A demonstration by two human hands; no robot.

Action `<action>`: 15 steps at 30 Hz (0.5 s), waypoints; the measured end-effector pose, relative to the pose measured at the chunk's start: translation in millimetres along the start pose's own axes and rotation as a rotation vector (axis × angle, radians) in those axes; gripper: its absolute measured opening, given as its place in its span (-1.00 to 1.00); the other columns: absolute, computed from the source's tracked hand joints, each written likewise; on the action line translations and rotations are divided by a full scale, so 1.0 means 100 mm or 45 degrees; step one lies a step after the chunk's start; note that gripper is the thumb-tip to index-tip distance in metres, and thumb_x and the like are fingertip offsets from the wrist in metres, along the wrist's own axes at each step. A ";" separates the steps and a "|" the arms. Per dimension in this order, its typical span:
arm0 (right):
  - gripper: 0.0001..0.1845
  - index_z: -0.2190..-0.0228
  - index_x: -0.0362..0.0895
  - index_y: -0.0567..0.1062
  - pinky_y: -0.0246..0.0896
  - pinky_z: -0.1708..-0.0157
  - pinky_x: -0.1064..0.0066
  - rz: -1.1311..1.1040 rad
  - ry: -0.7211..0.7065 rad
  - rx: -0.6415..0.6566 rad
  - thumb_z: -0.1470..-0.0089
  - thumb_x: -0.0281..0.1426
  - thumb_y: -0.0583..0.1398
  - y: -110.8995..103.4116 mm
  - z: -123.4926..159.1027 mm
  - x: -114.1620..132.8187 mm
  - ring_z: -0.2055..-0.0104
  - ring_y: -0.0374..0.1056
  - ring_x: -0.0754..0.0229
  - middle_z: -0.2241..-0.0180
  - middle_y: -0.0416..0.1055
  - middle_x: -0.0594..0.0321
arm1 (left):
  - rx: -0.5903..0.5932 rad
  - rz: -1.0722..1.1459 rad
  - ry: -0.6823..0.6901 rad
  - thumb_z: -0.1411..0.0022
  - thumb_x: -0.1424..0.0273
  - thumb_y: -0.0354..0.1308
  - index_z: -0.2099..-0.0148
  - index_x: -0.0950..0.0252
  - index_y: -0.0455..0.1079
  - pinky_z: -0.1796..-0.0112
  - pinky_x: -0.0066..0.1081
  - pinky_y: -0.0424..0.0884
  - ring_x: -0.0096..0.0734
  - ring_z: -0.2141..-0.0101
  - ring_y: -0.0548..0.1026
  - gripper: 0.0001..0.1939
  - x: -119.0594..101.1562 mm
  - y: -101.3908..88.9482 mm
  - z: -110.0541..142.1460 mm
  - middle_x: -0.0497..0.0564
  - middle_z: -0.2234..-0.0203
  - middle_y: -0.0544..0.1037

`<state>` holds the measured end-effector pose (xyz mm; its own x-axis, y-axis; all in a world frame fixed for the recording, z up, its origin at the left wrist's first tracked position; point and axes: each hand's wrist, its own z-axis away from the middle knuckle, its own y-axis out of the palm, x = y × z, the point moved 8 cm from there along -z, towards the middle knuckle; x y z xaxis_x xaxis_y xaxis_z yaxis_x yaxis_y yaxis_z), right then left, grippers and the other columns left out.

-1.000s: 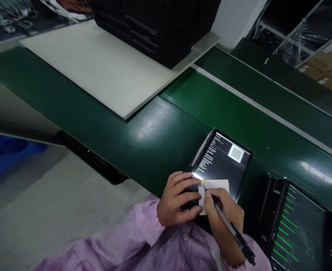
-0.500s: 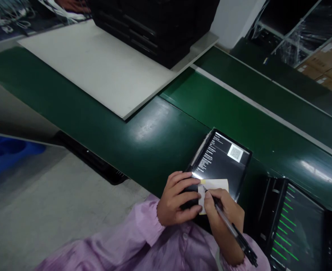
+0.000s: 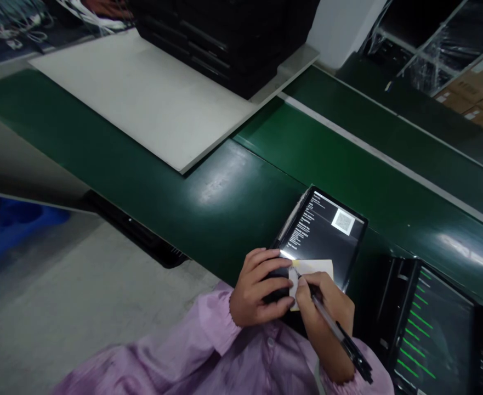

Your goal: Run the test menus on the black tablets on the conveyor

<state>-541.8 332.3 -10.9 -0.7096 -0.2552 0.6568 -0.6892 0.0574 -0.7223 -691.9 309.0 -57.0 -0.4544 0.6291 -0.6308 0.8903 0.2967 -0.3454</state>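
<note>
A black tablet [image 3: 323,233] lies on the green conveyor belt [image 3: 225,192], its screen showing white text and a QR code. A small pale yellow sticky note [image 3: 315,269] sits on its near end. My left hand [image 3: 257,288] curls over the tablet's near left corner and holds it down. My right hand [image 3: 325,310] grips a black pen [image 3: 335,332] with its tip on the note's left edge. Pink sleeves cover both my arms.
A second tablet [image 3: 430,329] with green lines of text lies to the right on the belt. A white board [image 3: 142,93] rests across the belt at the back, with stacked black trays [image 3: 225,38] on it. Cardboard boxes [image 3: 475,99] stand far right, a blue bin [image 3: 3,230] at left.
The pen tip has shifted very slightly on the note. Both hands stay in place on the tablet.
</note>
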 end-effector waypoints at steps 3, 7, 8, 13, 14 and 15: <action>-0.78 0.40 -0.08 0.54 0.34 0.45 0.47 -0.062 0.040 -0.126 -0.27 -0.28 0.23 -0.07 0.05 -0.02 0.54 0.41 0.27 0.52 0.48 0.36 | 0.011 0.004 0.001 -0.29 0.24 0.30 0.07 0.19 0.55 -0.21 -0.03 0.29 -0.07 -0.18 0.44 -0.79 0.00 0.00 0.01 0.13 0.00 0.64; -0.81 0.20 -0.11 0.54 0.44 0.45 0.41 -0.404 0.212 -0.540 -0.23 -0.25 0.32 -0.27 0.18 -0.17 0.49 0.49 0.23 0.36 0.56 0.25 | 0.130 -0.055 0.035 -0.26 0.13 0.36 0.01 0.19 0.52 -0.26 0.00 0.21 -0.04 -0.23 0.39 -0.66 -0.03 -0.01 -0.01 0.14 -0.07 0.61; -0.77 0.16 -0.11 0.52 0.45 0.45 0.40 -0.479 0.235 -0.618 -0.22 -0.24 0.34 -0.30 0.21 -0.20 0.49 0.48 0.24 0.33 0.56 0.24 | 0.170 -0.088 0.049 -0.24 0.10 0.37 -0.01 0.20 0.52 -0.27 0.02 0.19 -0.02 -0.24 0.38 -0.61 -0.05 -0.02 -0.02 0.16 -0.09 0.59; -0.63 0.02 -0.13 0.49 0.44 0.34 0.32 -0.561 0.320 -0.803 -0.29 -0.14 0.26 -0.48 0.35 -0.38 0.41 0.48 0.23 0.16 0.56 0.12 | 0.321 -0.195 0.102 -0.22 0.11 0.40 -0.05 0.17 0.51 -0.32 0.07 0.10 0.00 -0.29 0.33 -0.58 -0.15 -0.06 -0.06 0.16 -0.16 0.54; -0.59 -0.01 -0.14 0.49 0.44 0.33 0.30 -0.573 0.343 -0.801 -0.31 -0.11 0.24 -0.50 0.39 -0.42 0.38 0.49 0.20 0.13 0.57 0.07 | 0.335 -0.193 0.098 -0.24 0.16 0.39 -0.04 0.16 0.52 -0.32 0.09 0.10 0.00 -0.30 0.32 -0.63 -0.17 -0.06 -0.06 0.15 -0.17 0.53; -0.55 -0.04 -0.15 0.48 0.44 0.32 0.29 -0.584 0.365 -0.788 -0.32 -0.09 0.23 -0.51 0.43 -0.46 0.35 0.51 0.17 0.10 0.58 0.03 | 0.339 -0.185 0.087 -0.26 0.22 0.37 -0.03 0.16 0.52 -0.32 0.10 0.09 0.00 -0.30 0.30 -0.68 -0.18 -0.07 -0.07 0.14 -0.17 0.52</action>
<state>-467.4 299.4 -13.7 -0.2899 -0.1308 0.9481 -0.8165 0.5506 -0.1738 -689.7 300.4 -38.1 -0.5650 0.6433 -0.5167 0.7730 0.1938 -0.6041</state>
